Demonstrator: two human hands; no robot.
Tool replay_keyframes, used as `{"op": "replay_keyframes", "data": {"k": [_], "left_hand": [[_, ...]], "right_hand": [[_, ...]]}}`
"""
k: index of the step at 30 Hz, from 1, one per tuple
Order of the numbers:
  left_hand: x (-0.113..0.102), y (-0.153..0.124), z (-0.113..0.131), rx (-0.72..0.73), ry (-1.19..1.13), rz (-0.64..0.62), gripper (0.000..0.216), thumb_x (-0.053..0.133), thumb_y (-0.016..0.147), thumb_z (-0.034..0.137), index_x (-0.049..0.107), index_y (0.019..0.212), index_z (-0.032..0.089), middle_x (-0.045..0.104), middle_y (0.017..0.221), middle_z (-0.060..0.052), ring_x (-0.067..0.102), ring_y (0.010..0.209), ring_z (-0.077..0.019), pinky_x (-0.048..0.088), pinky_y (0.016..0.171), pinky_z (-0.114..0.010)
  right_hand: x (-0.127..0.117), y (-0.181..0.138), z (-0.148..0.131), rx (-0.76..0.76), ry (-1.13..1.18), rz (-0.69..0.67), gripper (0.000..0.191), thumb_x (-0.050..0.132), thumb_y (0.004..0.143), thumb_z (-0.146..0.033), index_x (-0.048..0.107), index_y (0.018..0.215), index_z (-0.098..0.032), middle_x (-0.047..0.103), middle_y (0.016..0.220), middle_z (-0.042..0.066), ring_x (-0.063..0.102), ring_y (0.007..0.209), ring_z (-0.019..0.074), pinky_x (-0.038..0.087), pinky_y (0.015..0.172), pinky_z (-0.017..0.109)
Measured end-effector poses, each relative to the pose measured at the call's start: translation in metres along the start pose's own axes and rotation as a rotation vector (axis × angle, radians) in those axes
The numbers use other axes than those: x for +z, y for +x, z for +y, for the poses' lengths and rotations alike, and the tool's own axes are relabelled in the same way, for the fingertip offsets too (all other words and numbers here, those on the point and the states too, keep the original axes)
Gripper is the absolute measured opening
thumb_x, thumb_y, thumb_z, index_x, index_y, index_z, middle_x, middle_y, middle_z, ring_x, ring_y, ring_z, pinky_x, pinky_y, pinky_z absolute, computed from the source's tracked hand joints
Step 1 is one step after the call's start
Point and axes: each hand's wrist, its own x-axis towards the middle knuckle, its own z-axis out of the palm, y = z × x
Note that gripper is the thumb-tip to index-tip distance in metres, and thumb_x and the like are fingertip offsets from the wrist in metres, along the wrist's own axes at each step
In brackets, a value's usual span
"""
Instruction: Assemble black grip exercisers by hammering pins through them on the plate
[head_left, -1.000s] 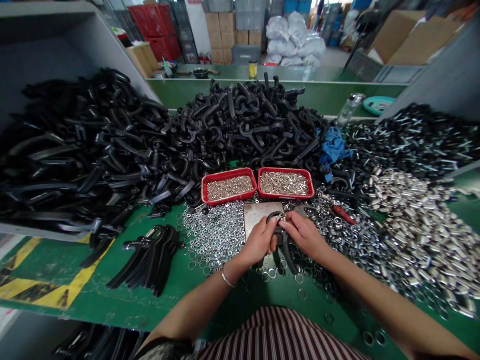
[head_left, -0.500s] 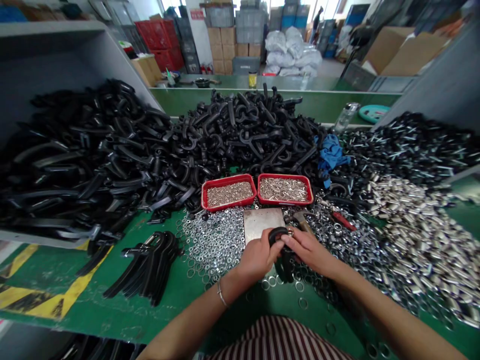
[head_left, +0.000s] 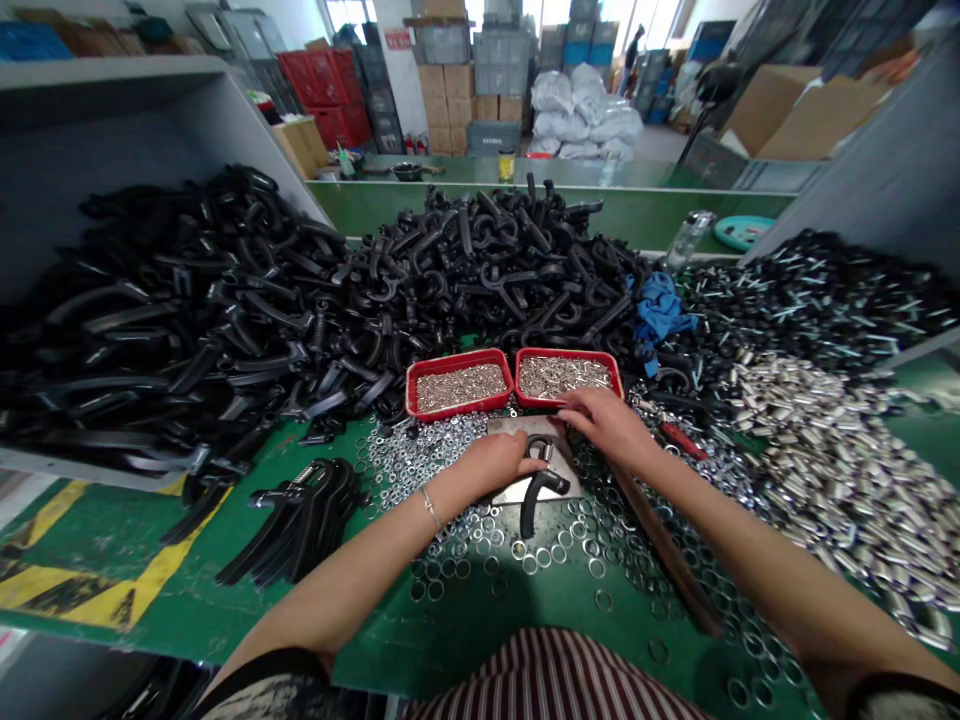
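My left hand [head_left: 499, 462] is closed on a curved black lever [head_left: 531, 505] with a forked end and a small spring. The lever rests over the metal plate [head_left: 506, 492], tilted toward me. My right hand [head_left: 604, 425] has bent fingers at the plate's far right corner, just in front of the right red tray [head_left: 621, 375]. It is closed around the head end of a hammer [head_left: 664, 550], whose brown handle runs out under my forearm toward me. The hand largely hides the hammer head.
Silvery rings [head_left: 559, 553] and nuts surround the plate. The left red tray [head_left: 411, 390] holds small metal parts. Black levers [head_left: 480, 250] pile up behind; several lie in a neat stack [head_left: 307, 520] at left. Metal sleeves [head_left: 840, 450] and a red-handled tool [head_left: 682, 440] lie at right.
Both hands held the black lever together above the plate. Now the lever is lowered onto the plate in my left hand, and my right hand has let go and moved forward to the hammer.
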Motion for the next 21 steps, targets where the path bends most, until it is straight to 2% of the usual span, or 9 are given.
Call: {"op": "replay_keyframes", "data": {"k": [2,4,8,12,14,18,21], "left_hand": [[-0.01,0.011,-0.002,0.028,0.088,0.026,0.028,0.07,0.085,0.048,0.067,0.081,0.02,0.066,0.071,-0.011,0.068,0.075,-0.0297,0.054,0.074,-0.043],[-0.023,0.026,0.002,0.068,0.153,0.058,0.023,0.068,0.087,0.04,0.068,0.077,0.019,0.065,0.07,-0.011,0.068,0.075,-0.029,0.054,0.075,-0.042],[-0.044,0.081,0.011,0.093,0.291,0.155,0.018,0.056,0.095,0.022,0.071,0.098,0.014,0.071,0.089,-0.015,0.07,0.09,-0.0271,0.053,0.084,-0.038],[-0.042,0.127,0.012,0.06,0.381,0.124,0.023,0.05,0.094,0.006,0.071,0.1,0.007,0.072,0.1,-0.02,0.07,0.1,-0.0282,0.053,0.088,-0.037],[-0.036,0.133,0.01,0.054,0.39,0.126,0.024,0.047,0.094,0.004,0.071,0.1,0.005,0.071,0.101,-0.022,0.07,0.101,-0.0297,0.053,0.089,-0.039],[-0.025,0.125,0.008,0.027,0.42,0.167,0.03,0.039,0.096,0.003,0.066,0.11,0.001,0.068,0.108,-0.026,0.068,0.105,-0.0319,0.052,0.091,-0.044],[-0.024,0.124,0.005,-0.017,0.415,0.229,0.033,0.034,0.098,0.004,0.059,0.118,0.001,0.065,0.114,-0.025,0.067,0.106,-0.0293,0.052,0.091,-0.041]], "right_hand": [[-0.01,0.025,0.02,-0.039,-0.176,0.092,0.025,0.057,0.096,-0.035,0.074,0.101,-0.017,0.069,0.101,0.012,0.058,0.106,0.0275,0.043,0.099,0.042],[-0.015,0.044,0.032,-0.065,-0.298,0.078,0.025,0.058,0.096,-0.034,0.077,0.095,-0.017,0.068,0.097,0.012,0.056,0.104,0.028,0.043,0.097,0.042],[-0.004,0.071,0.028,-0.065,-0.446,-0.018,0.024,0.062,0.094,-0.035,0.075,0.098,-0.016,0.067,0.1,0.015,0.053,0.103,0.0291,0.046,0.088,0.038],[0.01,0.082,0.016,-0.052,-0.498,-0.069,0.02,0.055,0.096,-0.025,0.071,0.098,-0.013,0.067,0.101,0.017,0.054,0.104,0.0291,0.048,0.084,0.035],[0.013,0.083,0.015,-0.065,-0.505,-0.071,0.023,0.05,0.098,-0.022,0.07,0.099,-0.011,0.067,0.102,0.018,0.054,0.106,0.03,0.047,0.085,0.036],[0.013,0.08,0.02,-0.093,-0.536,-0.074,0.026,0.043,0.1,-0.018,0.066,0.104,-0.006,0.067,0.105,0.021,0.055,0.106,0.0311,0.046,0.089,0.038],[0.013,0.081,0.021,-0.069,-0.53,-0.081,0.027,0.042,0.1,-0.018,0.065,0.106,-0.005,0.067,0.104,0.021,0.059,0.1,0.0304,0.046,0.087,0.038]]}}
